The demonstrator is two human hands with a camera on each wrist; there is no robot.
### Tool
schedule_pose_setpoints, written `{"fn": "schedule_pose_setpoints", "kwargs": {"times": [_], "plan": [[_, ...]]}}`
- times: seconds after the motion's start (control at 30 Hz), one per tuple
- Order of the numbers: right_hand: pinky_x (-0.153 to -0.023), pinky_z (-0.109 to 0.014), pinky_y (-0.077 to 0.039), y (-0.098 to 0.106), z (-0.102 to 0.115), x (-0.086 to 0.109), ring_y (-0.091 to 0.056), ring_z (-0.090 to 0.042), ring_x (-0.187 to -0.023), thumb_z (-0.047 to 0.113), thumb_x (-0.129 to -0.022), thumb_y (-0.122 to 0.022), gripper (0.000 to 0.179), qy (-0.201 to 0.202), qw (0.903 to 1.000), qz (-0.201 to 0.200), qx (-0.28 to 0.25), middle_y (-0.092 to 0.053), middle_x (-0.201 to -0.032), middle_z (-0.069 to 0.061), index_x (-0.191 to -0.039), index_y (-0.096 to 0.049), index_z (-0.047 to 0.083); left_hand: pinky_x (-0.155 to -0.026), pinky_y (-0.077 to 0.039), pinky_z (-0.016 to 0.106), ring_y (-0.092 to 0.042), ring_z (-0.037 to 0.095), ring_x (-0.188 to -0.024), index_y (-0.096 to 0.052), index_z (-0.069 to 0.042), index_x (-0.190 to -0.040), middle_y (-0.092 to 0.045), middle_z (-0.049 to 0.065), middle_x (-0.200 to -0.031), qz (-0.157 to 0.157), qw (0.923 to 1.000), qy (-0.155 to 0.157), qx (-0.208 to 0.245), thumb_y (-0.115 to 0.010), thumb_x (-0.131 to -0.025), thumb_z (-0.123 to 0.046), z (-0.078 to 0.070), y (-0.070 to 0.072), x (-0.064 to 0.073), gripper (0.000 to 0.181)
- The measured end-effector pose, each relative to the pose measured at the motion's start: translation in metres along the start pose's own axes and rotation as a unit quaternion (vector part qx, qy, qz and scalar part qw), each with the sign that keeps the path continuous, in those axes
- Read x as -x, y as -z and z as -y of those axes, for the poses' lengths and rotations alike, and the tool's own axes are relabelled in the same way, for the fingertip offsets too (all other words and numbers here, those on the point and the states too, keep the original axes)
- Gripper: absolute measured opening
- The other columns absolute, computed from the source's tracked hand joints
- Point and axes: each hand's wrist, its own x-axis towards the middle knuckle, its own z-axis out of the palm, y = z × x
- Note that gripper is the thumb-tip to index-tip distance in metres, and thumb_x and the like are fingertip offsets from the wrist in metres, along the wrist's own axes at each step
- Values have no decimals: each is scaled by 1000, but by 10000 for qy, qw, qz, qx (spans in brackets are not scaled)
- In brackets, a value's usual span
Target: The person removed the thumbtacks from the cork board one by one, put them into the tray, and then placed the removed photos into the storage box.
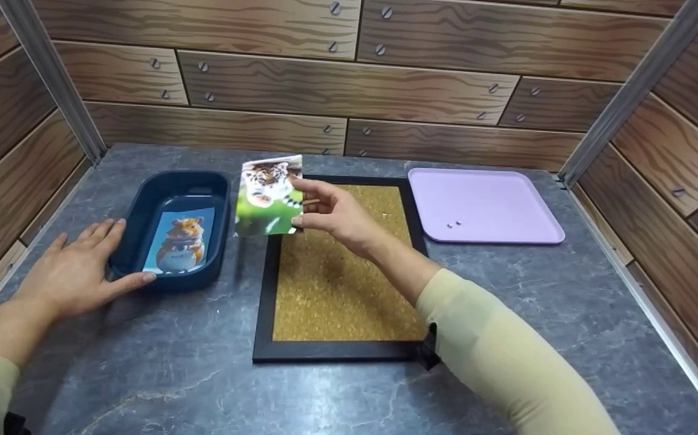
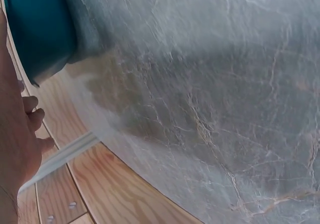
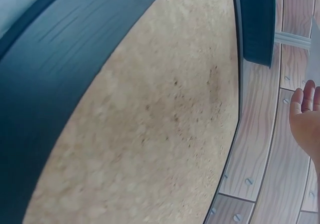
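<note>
My right hand [image 1: 339,214] pinches a tiger picture [image 1: 269,196] by its right edge, between thumb and fingers. The picture is held up above the table, between the blue bin and the corkboard. At the left, my left hand [image 1: 77,269] rests against the near left side of a dark blue bin [image 1: 220,241], fingers spread and straight, thumb along the rim. Inside the bin lies a hamster picture [image 1: 182,241]. A black-framed corkboard [image 1: 349,296] lies flat under my right forearm, which hides part of it. The right wrist view shows the right hand's fingers [image 3: 308,96] at its edge.
A lilac tray [image 1: 487,199] lies at the back right, with two tiny pins [image 1: 454,225] on it. The grey marbled table [image 1: 203,374] is bounded by wood-patterned walls [image 1: 349,78] and metal corner posts [image 1: 633,90].
</note>
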Motion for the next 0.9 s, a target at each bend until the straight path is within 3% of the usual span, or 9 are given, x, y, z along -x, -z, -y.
{"fn": "schedule_pose_setpoints", "kwargs": {"times": [0.37,0.7,0.9], "plan": [[-100,-39,-58,-28,1,-18,-68,-25,-108,-14,-91,-71,67,31,9998,30,-218,-63,-131,-22,-153,-50,-5,-114,-17,80,-27,60,-149,-21,16,-161,-27,42,-161,271,9995,109,78,-50,-95,-82,3,-1,3,122],[-99,-36,-58,-48,-3,-27,-66,-28,-112,-15,-91,-71,69,-19,9997,72,-249,-62,-136,-23,-155,-47,-5,-114,-17,80,-27,60,-149,-19,15,-162,-27,42,-162,412,9989,106,192,-49,-96,-82,1,1,2,121],[-97,-34,-58,-59,-8,-32,-66,-21,-104,-15,-91,-71,69,-122,9996,82,-259,-63,-133,-23,-155,-46,-6,-115,-17,80,-27,61,-148,-18,14,-162,-26,42,-162,456,9987,106,203,-49,-96,-82,1,1,-1,121]]}}
